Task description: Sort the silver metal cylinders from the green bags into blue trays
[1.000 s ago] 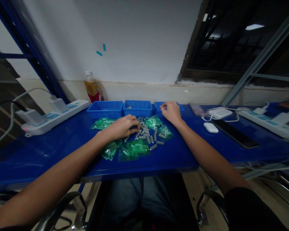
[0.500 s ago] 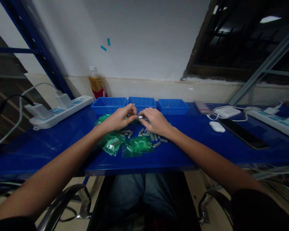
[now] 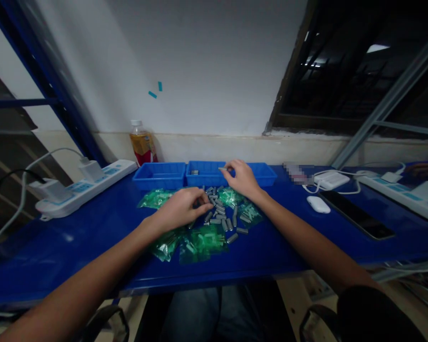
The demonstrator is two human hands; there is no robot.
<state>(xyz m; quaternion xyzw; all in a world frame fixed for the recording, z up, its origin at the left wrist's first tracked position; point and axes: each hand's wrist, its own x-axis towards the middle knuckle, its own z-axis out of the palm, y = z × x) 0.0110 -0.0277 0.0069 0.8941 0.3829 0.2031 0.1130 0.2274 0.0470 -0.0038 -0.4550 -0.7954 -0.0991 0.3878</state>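
A heap of small grey metal cylinders (image 3: 221,216) lies on the blue table (image 3: 92,228) among green plastic bags (image 3: 199,240). My left hand (image 3: 181,206) rests on the heap with its fingers pinched round one cylinder. My right hand (image 3: 240,175) is raised over the middle blue tray (image 3: 203,173), pinching a small grey cylinder between thumb and fingers. A left blue tray (image 3: 159,175) and a right blue tray (image 3: 267,173) flank it.
A drink bottle (image 3: 142,145) stands by the wall behind the trays. A white power strip (image 3: 82,187) with chargers lies at the left. To the right are a white earbud case (image 3: 318,204), a black phone (image 3: 356,221), a white charger (image 3: 330,180) and another power strip (image 3: 403,197).
Both hands met over the heap half a second ago. Since then my right hand has moved up to the middle tray with a cylinder, and my left hand has dropped back onto the heap.
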